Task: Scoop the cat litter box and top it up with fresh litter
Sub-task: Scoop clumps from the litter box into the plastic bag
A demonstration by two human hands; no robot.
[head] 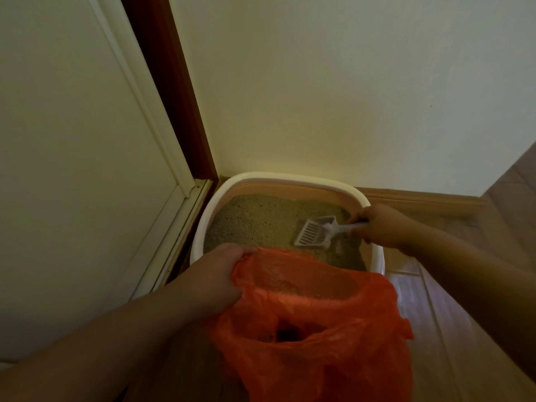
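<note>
Scoop low over the litter, bag waiting just near of it.

The scoop (311,235) sits in the right end of the box (203,216), handle running right into my right hand (377,224), which is curled tight round it, blade pointing left. The bag (313,309) lies nearer me, over the box's near rim; my left hand (214,277) pinches its edge, holding the mouth open.

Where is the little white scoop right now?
The scoop is inside the litter box, on the sand at its right side. The right hand holds its handle, just behind the orange bag.
</note>
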